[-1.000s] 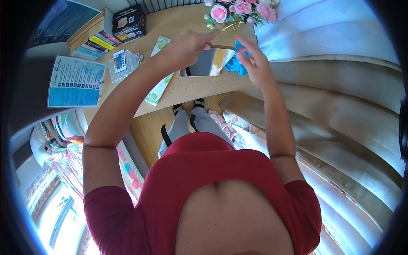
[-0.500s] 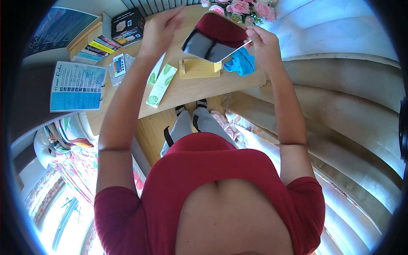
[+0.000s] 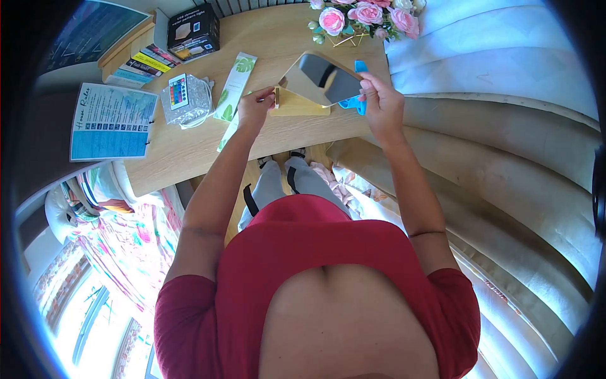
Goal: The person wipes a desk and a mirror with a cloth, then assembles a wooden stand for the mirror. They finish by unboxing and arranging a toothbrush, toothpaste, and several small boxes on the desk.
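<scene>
My right hand (image 3: 384, 101) grips the right edge of a rectangular mirror (image 3: 325, 81), which is tilted over the desk and reflects dark and light patches. Below and partly behind the mirror is a wooden stand (image 3: 303, 107) with a short post at its left end. The fingers of my left hand (image 3: 255, 106) are pinched together at that post, close to the mirror's left corner. A blue cloth (image 3: 355, 104) lies behind my right fingers, mostly covered. Next to my left hand lie white strips with green leaf prints (image 3: 237, 79), one partly hidden by my wrist.
On the wooden desk (image 3: 170, 164) are a bagged item with a small remote (image 3: 183, 98), a black box (image 3: 194, 31), a row of books (image 3: 148, 63) and a House Rules sheet (image 3: 112, 123). Pink roses (image 3: 366, 16) stand at the back right. A pale curtain (image 3: 480, 126) hangs on the right.
My left hand has come down from above the desk to the stand's left post. The mirror has moved lower and tilted differently in my right hand. The leaf-print strips show in changed positions.
</scene>
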Motion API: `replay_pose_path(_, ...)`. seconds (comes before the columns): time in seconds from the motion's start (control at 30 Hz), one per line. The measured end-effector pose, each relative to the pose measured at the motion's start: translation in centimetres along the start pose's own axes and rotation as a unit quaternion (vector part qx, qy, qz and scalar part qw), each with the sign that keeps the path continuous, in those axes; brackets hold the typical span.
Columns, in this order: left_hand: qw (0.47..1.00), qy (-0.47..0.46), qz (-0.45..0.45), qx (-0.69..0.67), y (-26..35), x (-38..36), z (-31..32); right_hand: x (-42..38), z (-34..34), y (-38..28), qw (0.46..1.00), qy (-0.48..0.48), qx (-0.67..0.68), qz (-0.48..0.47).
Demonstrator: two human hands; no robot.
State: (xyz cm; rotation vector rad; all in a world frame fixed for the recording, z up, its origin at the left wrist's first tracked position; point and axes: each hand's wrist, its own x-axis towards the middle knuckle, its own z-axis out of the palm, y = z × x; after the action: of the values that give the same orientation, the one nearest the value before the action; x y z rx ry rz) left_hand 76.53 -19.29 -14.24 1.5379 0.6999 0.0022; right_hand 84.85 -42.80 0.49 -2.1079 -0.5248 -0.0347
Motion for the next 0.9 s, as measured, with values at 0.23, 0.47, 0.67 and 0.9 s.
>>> replay_pose_path(0.23,1.000,-0.018,-0.011,0.018,0.3,0.3,-0.4,0.5,-0.5,1.1,0.999,-0.026,0.019,-0.036)
replay_pose_path(0.47,0.999,-0.009,0.020,0.035,0.6,-0.2,-0.8,-0.6,-0.4,0.6,0.997,-0.048,-0.019,-0.063)
replay_pose_path(0.67,1.000,-0.015,0.015,0.023,0.4,-0.1,-0.5,-1.6,1.2,1.1,0.995,-0.037,-0.034,-0.082)
replay_pose_path(0.9,0.999,-0.031,0.023,0.022,-0.7,0.7,-0.7,-2.0,4.2,2.0,0.998,-0.031,-0.029,-0.054)
